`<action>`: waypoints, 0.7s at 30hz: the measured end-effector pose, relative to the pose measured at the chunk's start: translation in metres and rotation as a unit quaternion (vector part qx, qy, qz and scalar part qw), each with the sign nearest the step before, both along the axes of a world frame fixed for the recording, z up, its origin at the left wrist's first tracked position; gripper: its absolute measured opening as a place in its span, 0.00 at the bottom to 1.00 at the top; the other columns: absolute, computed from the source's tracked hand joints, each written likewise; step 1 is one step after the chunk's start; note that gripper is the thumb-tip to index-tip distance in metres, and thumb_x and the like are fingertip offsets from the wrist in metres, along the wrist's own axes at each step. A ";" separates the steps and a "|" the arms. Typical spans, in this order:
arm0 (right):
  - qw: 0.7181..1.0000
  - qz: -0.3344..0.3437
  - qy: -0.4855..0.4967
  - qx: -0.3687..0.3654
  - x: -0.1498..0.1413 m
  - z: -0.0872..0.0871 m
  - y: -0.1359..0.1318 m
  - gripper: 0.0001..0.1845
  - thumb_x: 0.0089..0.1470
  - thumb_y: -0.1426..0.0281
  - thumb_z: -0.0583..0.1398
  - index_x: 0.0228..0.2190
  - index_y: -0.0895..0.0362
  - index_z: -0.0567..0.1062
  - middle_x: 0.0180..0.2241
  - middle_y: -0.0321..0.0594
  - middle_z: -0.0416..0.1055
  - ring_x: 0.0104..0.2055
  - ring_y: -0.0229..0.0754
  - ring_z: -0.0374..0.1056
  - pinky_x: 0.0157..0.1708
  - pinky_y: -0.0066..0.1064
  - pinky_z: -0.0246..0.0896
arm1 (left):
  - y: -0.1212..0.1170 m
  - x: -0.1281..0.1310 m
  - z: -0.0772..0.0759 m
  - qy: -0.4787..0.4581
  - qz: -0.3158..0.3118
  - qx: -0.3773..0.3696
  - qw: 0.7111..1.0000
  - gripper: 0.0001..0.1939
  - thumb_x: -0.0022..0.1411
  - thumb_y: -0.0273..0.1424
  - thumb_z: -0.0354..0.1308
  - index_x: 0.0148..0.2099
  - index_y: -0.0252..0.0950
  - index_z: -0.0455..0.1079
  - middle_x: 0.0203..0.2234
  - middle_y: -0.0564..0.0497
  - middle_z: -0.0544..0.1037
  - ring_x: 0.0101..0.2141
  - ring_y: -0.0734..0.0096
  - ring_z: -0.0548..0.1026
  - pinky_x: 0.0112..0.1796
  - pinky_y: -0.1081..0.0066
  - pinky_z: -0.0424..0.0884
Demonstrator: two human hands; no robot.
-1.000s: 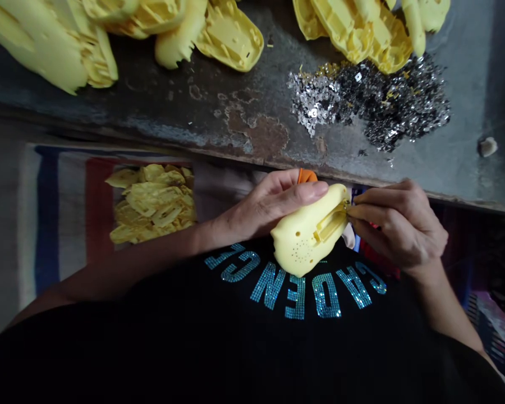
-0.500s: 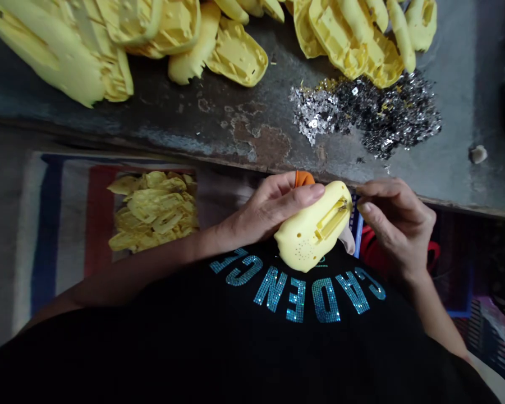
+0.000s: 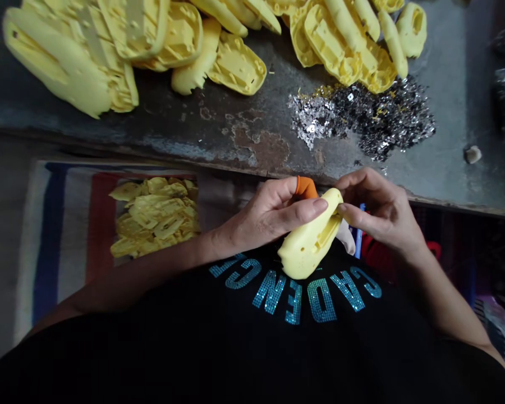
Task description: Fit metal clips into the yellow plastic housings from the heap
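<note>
My left hand (image 3: 284,209), with an orange cover on one finger, is closed around a yellow plastic shell (image 3: 305,252) that has a long slot and small holes. It holds the shell tilted in front of the black shirt, just below the table edge. At the shell's right end my right hand (image 3: 374,207) has its thumb and fingertips pinched together against the rim by the slot. Whatever sits between those fingertips is too small or hidden to name. On the table above lies a heap of small shiny metal pieces (image 3: 387,123).
Yellow plastic shells (image 3: 63,62) are piled at the table's back left, with another pile of shells (image 3: 340,42) at back right. More yellow parts (image 3: 157,219) lie low on the left by a striped sheet (image 3: 73,224). A small whitish lump (image 3: 472,154) rests on the dark table (image 3: 185,134).
My right hand has moved left, its fingertips now at the shell's end. The shell has been turned in my left hand, so its slot shows more from the side.
</note>
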State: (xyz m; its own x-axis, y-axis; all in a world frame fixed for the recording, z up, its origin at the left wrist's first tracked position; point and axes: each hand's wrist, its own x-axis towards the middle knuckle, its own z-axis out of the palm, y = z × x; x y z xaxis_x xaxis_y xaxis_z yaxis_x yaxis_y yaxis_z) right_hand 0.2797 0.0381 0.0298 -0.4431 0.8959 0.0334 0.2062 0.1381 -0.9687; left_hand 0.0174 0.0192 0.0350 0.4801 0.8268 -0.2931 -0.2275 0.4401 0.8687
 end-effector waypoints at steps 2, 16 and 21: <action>0.999 -0.001 -0.033 0.011 0.001 0.004 0.001 0.23 0.62 0.54 0.81 0.51 0.50 0.86 0.40 0.35 0.85 0.36 0.40 0.80 0.37 0.31 0.77 | 0.002 0.001 0.000 0.007 0.001 -0.007 1.000 0.26 0.65 0.52 0.80 0.37 0.38 0.74 0.27 0.55 0.75 0.25 0.76 0.68 0.25 0.75 0.63; 0.969 -0.106 -0.060 0.215 0.008 -0.010 -0.011 0.09 0.67 0.67 0.76 0.48 0.49 0.86 0.37 0.34 0.84 0.34 0.41 0.79 0.34 0.33 0.75 | 0.002 -0.018 0.007 0.035 -0.081 0.049 0.995 0.28 0.75 0.57 0.72 0.62 0.42 0.78 0.47 0.45 0.89 0.40 0.62 0.85 0.38 0.71 0.78; 0.886 -0.110 -0.189 0.408 0.009 -0.003 -0.012 0.19 0.65 0.71 0.75 0.56 0.47 0.83 0.40 0.36 0.86 0.34 0.43 0.81 0.33 0.34 0.76 | 0.010 -0.016 0.024 0.301 -0.073 0.254 0.916 0.33 0.58 0.56 0.83 0.55 0.42 0.82 0.34 0.52 0.81 0.36 0.58 0.79 0.41 0.68 0.72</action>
State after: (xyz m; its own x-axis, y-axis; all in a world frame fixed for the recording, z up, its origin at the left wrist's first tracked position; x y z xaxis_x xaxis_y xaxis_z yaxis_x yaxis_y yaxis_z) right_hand 0.2889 0.0258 0.0268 -0.3777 0.7080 0.5968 0.6042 0.6768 -0.4206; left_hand 0.0017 0.0291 0.0594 0.4741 0.8699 -0.1362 0.3890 -0.0681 0.9187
